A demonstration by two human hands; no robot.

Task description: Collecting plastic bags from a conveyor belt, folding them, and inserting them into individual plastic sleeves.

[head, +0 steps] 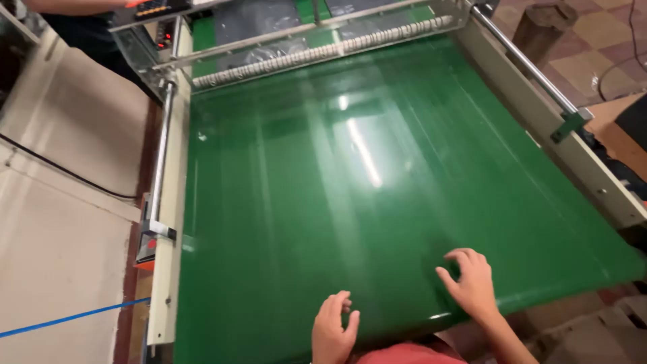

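My hands sit bottom center: left hand (333, 330) and right hand (472, 283), both spread, empty, fingertips on the green conveyor belt (350, 189). I'd keep palms flat, clear of the roller (323, 52) up top.

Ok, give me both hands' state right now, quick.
Left hand: open, fingers loosely curled, empty, at the near edge of the green conveyor belt.
Right hand: open, empty, fingertips resting on the belt.

Both hands, the left hand (333, 330) and the right hand (472, 283), are bare, without gloves or rings, and the forearms are unsleeved. A reddish-pink garment (411, 354) shows at the bottom edge.
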